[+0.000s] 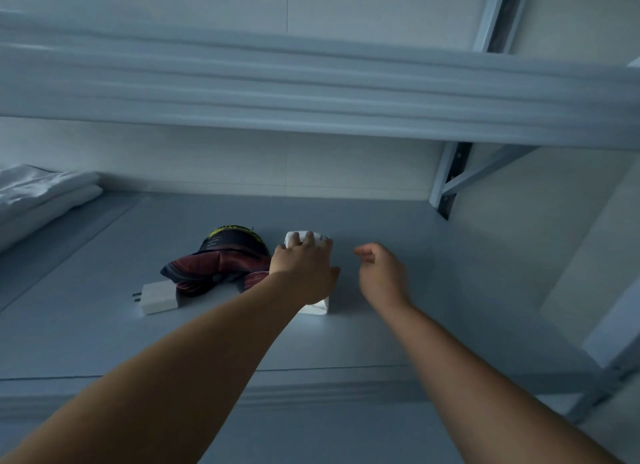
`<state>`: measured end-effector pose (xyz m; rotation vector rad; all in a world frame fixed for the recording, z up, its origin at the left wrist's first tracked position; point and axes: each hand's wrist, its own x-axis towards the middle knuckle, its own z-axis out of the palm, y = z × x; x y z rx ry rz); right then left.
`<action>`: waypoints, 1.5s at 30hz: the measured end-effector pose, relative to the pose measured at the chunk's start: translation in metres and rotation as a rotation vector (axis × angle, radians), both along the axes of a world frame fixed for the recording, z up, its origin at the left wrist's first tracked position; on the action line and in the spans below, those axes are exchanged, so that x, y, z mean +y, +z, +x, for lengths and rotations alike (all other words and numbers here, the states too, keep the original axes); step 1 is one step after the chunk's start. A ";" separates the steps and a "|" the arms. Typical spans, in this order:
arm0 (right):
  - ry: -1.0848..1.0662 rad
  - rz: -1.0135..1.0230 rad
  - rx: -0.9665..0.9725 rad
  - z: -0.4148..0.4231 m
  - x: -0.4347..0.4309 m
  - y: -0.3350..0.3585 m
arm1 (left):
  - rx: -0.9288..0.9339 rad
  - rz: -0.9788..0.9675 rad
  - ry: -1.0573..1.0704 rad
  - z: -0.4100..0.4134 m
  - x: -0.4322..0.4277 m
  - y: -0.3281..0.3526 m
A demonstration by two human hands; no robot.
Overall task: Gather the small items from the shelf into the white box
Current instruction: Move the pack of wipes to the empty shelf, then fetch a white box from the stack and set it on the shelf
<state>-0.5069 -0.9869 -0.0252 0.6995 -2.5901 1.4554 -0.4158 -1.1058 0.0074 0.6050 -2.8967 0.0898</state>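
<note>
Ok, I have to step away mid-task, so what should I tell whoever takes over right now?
Left hand grips the white box on the shelf, fingers over its far edge. Right hand hovers beside it, holding nothing.
White charger and red-and-black cloth bundle lie left of the box, on the shelf.
The box's inside is hidden; nothing shows as gathered.
Left to do: put both in.

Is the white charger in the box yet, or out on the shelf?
Out: the charger lies on the shelf, left of the white box, beside the red cloth.
</note>
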 end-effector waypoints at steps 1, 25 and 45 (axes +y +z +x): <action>-0.014 0.005 0.005 0.005 0.005 0.001 | 0.011 -0.009 -0.023 0.002 0.002 -0.001; -0.297 0.328 0.201 0.116 0.161 -0.010 | 0.039 -0.005 -0.362 0.045 0.123 -0.012; -0.817 0.413 0.040 0.347 0.522 -0.021 | 0.029 -0.074 -0.966 0.189 0.495 -0.026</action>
